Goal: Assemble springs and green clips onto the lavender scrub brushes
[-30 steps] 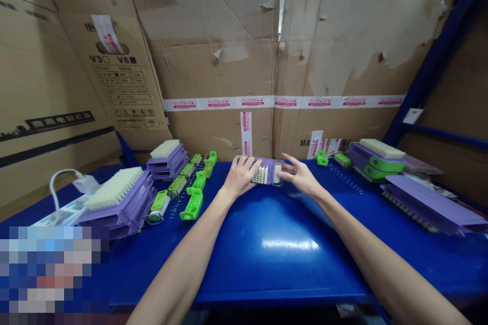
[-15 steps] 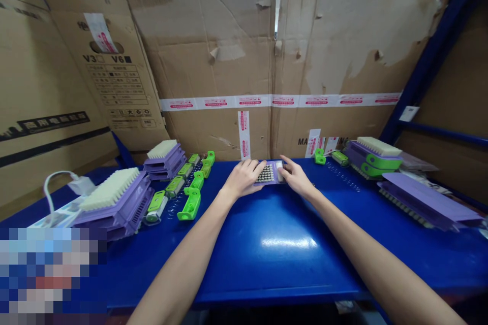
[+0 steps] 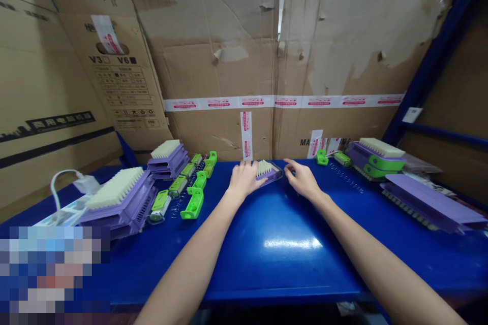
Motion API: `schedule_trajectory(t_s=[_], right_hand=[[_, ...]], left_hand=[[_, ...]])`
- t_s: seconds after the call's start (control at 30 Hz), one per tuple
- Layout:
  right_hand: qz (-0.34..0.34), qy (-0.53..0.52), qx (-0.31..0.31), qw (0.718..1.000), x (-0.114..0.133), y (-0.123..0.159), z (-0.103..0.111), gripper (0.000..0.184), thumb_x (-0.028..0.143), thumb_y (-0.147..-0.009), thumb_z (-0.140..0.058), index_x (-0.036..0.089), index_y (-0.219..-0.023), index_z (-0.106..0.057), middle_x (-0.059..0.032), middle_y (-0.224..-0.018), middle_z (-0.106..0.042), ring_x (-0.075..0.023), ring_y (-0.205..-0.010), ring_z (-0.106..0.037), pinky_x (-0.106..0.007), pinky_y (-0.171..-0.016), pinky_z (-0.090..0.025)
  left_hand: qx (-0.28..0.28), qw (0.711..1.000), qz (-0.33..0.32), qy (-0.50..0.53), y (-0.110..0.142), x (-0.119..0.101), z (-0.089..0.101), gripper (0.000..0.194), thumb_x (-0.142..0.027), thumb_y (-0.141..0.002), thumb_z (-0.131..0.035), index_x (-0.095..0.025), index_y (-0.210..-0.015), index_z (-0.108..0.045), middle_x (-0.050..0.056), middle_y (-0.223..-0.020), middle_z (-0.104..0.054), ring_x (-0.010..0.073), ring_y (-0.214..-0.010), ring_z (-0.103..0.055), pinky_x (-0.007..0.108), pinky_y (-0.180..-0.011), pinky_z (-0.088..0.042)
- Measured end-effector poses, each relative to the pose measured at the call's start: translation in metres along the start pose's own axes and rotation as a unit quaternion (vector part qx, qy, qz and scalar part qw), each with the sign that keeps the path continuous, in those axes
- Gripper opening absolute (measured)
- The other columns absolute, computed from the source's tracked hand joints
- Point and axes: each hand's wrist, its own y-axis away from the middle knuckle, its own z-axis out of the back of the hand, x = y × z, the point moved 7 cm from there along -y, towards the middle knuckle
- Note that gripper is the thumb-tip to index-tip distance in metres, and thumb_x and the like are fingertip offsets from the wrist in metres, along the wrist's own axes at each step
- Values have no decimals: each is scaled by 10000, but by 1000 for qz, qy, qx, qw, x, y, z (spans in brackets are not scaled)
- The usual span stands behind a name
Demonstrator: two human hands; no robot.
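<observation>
A purple brush part with cream bristles (image 3: 270, 176) lies near the back of the blue table, in front of the cardboard. My left hand (image 3: 244, 177) grips its left end, thumb along the near side and fingers over the far side, hiding that end. A clear end shows at its right. My right hand (image 3: 302, 177) is just to the right, apart from the part, index finger and thumb loosely parted, holding nothing that I can see.
On the left stand stacks of purple brush parts (image 3: 143, 198), green-and-clear pieces (image 3: 159, 205), springs and green brackets (image 3: 193, 203). On the right are another purple stack (image 3: 375, 157), a green bracket (image 3: 322, 157), a spring and a purple casing (image 3: 434, 200). Cardboard (image 3: 213, 76) walls the back.
My right hand has let go of the brush part's right end and drawn a little to the right. The part has turned, so its bristles and purple side now show.
</observation>
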Motion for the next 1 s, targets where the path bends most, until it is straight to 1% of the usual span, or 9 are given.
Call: schedule_trajectory(t_s=[0.13, 0.27, 0.4, 0.57, 0.7, 0.77, 0.87, 0.93, 1.0], right_hand=[[1, 22, -9, 1000, 1, 1, 4, 382, 239, -838, -443, 200, -1196, -570, -55, -961, -713, -203, -886, -662, -306, -786, -498], [-4, 34, -8, 999, 6, 3, 4, 378, 272, -855, -435, 208, -1204, -564, -56, -966, -712, -215, -904, -657, -312, -781, -492], [-9, 12, -20, 1000, 17, 4, 12, 384, 363, -889, -401, 194, -1188, -573, -74, -987, -704, -226, -928, -650, -327, -803, -484], [11, -3, -58, 998, 35, 7, 26, 406, 398, -901, -375, 181, -1177, -578, -87, -1028, -688, -224, -926, -641, -333, -818, -477], [29, 40, -80, 996, 35, 1, 40, 398, 356, -877, -412, 162, -1182, -577, -101, -1064, -671, -237, -959, -622, -352, -843, -473], [23, 75, -100, 992, 27, -2, 55, 397, 352, -863, -427, 158, -1168, -589, -111, -1085, -663, -249, -982, -611, -371, -862, -465], [3, 144, -130, 981, 8, 4, 94, 409, 374, -839, -451, 157, -1150, -605, -129, -1089, -657, -277, -1004, -594, -400, -861, -455], [-16, 209, -134, 969, -15, 18, 124, 438, 406, -824, -469, 159, -1161, -599, -150, -1080, -654, -300, -998, -588, -419, -815, -456], [-55, 290, -129, 947, -51, 39, 154, 476, 456, -815, -471, 162, -1166, -600, -187, -1102, -637, -332, -1006, -573, -433, -740, -449]], left_hand=[[0, 994, 105, -9, 1, 8, 1, 607, -637, -749, -526, -114, -1053, -578, 185, -952, -644, 306, -904, -619, 355, -711, -466], [2, 983, 184, 21, 2, 17, 10, 744, -730, -783, -323, -85, -1047, -584, 197, -822, -663, 316, -809, -650, 360, -682, -462], [-31, 979, 193, 58, 2, 22, 23, 648, -611, -886, -151, -163, -1051, -589, 148, -824, -679, 288, -816, -663, 351, -688, -460], [-10, 985, 166, 45, 2, 26, 16, 543, -522, -918, -186, -179, -1052, -584, 131, -827, -689, 295, -821, -667, 366, -695, -463], [9, 986, 164, 27, 2, 30, 6, 501, -489, -921, -225, -166, -1093, -566, 141, -857, -692, 295, -832, -668, 367, -706, -467], [14, 986, 166, 24, 1, 32, 3, 500, -491, -920, -229, -162, -1095, -562, 142, -858, -693, 292, -826, -670, 361, -700, -469], [21, 985, 171, 23, 1, 36, -1, 508, -501, -918, -235, -155, -1102, -558, 145, -857, -692, 293, -823, -671, 355, -694, -470], [26, 984, 175, 22, 1, 39, -3, 514, -504, -918, -234, -150, -1103, -557, 149, -858, -690, 295, -826, -669, 357, -697, -468], [30, 985, 171, 25, 2, 40, -4, 521, -509, -919, -225, -148, -1103, -553, 150, -860, -688, 293, -830, -667, 360, -702, -465]])
